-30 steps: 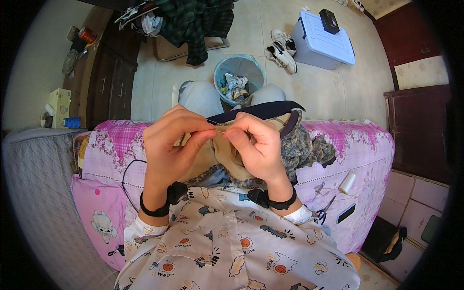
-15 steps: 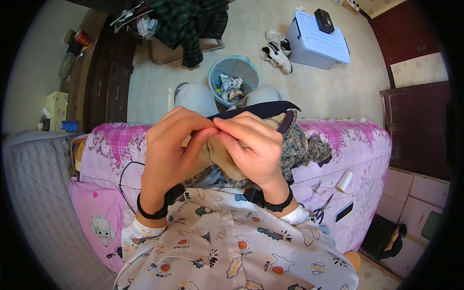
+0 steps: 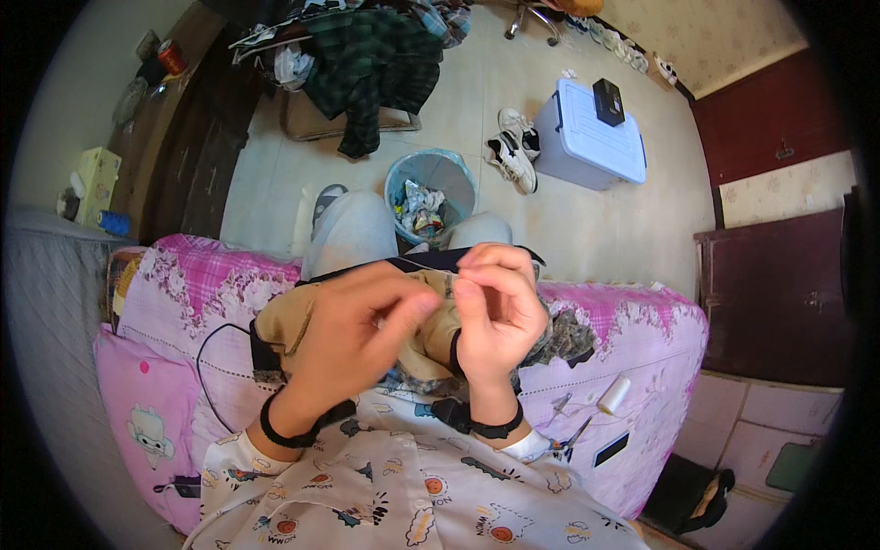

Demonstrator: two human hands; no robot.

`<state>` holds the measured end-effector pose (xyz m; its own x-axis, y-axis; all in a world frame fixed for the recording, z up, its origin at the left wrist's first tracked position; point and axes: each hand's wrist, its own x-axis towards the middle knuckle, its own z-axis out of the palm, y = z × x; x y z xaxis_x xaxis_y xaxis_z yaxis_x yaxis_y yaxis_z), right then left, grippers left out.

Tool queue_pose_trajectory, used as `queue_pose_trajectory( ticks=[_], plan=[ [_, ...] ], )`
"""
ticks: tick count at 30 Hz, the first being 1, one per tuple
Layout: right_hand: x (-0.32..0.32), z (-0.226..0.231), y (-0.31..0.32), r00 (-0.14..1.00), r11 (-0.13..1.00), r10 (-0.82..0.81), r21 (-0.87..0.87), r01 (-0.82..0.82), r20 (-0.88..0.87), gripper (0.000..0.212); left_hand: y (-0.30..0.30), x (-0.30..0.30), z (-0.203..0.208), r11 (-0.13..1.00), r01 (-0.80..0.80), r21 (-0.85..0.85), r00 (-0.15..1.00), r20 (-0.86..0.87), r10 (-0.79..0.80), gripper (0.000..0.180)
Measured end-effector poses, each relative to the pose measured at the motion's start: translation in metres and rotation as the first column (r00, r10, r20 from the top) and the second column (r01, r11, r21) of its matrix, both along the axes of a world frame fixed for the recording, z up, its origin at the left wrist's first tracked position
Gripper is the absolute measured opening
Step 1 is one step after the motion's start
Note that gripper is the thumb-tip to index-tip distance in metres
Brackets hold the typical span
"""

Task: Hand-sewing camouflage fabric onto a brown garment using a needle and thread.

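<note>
My left hand (image 3: 353, 321) is raised over my lap, thumb and forefinger brought together and slightly blurred. Just right of it, my right hand (image 3: 500, 321) holds its fingertips in a pinch. A small gap separates the two hands, and a thin pale line like thread runs near the fingertips. What either pinch holds is too small to make out. Under both hands a camouflage garment (image 3: 566, 339) with tan lining (image 3: 284, 328) and a dark navy band (image 3: 426, 259) lies across my thighs, partly hidden by my hands.
On the pink bedspread (image 3: 642, 316) to the right lie a white thread spool (image 3: 614, 394), scissors (image 3: 576, 438) and a phone (image 3: 611, 449). A lined waste bin (image 3: 469, 179) stands beyond my knees. Farther off are sneakers (image 3: 513, 160) and a blue storage box (image 3: 587, 137).
My hands have drawn apart from fingertip contact, the right hand turning more upright. More of the tan lining shows at left. The view has shifted, so the room sits lower in the picture.
</note>
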<state>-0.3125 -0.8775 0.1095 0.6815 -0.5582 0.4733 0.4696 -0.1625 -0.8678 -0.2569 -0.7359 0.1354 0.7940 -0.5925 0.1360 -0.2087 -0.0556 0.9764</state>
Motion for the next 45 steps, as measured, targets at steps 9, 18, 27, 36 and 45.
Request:
queue_pose_trajectory(
  ticks=[9, 18, 27, 36, 45],
  plan=[
    [-0.006, -0.019, -0.002, 0.997, 0.998, 0.024, 0.059, -0.029, 0.075, 0.007, -0.036, -0.03, -0.007, 0.915, -0.168, -0.366, 0.799, -0.594, -0.09, 0.02],
    [-0.009, -0.013, 0.033, 0.99, 0.919, 0.136, 0.378, -0.109, -0.046, 0.013, -0.024, -0.016, -0.027, 0.853, -0.31, -0.419, 0.933, -0.306, 0.189, 0.01],
    [0.001, -0.029, 0.056, 0.454, -0.327, 0.826, 0.94, -0.095, 0.333, 0.036, 0.052, 0.021, 0.035, 0.905, -0.078, 0.418, 0.861, 0.486, -0.151, 0.022],
    [0.045, -0.003, 0.086, 0.258, -0.35, 0.791, 0.756, -0.554, 0.555, 0.015, 0.09, 0.016, 0.079, 0.894, -0.346, 0.284, 0.625, 0.78, -0.006, 0.036],
    [0.04, 0.005, 0.087, 0.529, 0.112, 0.741, 0.702, -0.704, 0.413, 0.007, 0.082, 0.017, 0.057, 0.929, -0.365, 0.069, 0.58, 0.797, 0.169, 0.03]
  ],
)
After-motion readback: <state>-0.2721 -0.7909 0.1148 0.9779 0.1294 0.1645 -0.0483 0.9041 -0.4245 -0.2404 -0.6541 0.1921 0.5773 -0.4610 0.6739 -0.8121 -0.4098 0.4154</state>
